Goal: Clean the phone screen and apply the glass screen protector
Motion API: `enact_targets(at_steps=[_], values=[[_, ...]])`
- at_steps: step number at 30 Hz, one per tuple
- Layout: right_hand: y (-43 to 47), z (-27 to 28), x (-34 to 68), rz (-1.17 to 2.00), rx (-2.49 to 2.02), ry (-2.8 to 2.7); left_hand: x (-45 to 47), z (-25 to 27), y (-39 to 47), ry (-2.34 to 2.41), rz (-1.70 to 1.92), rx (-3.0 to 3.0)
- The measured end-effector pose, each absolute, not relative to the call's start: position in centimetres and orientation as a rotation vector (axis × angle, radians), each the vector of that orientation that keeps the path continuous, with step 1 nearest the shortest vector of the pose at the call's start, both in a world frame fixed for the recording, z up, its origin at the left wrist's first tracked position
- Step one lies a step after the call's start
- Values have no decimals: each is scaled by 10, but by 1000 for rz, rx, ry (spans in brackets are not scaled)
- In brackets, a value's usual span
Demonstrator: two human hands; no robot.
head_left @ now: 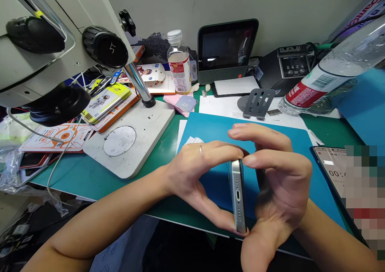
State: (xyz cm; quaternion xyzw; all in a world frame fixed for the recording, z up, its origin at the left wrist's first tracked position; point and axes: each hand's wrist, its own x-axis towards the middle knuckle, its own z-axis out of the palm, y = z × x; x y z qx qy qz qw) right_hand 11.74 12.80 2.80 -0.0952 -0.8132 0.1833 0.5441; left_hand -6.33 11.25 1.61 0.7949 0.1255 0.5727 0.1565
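A smartphone (238,196) stands on edge above the blue mat (207,123), its bottom end with the charging port and speaker holes turned to me. My left hand (195,172), with a ring on one finger, grips it by the long edges, fingers at the top and thumb at the bottom. Curved around the other side is my right hand (279,184). Its index fingertip meets the phone's upper corner, its thumb lies near the lower corner, and another finger is raised. The phone's screen and back are seen almost edge-on.
A microscope (105,47) on a white base (144,144) stands left. Behind are a small bottle (179,63), a dark-screened display (225,47) and a grey phone stand (259,103). A large bottle (313,87) leans right, above another phone (331,168) showing a timer. Boxes (108,103) crowd the left.
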Motion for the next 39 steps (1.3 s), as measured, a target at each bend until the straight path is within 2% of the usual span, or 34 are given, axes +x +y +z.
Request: enact_targets(at_steps=[39], values=[[121,27,113,443,-276,-1863,-64,13,110,333,1659,2245]])
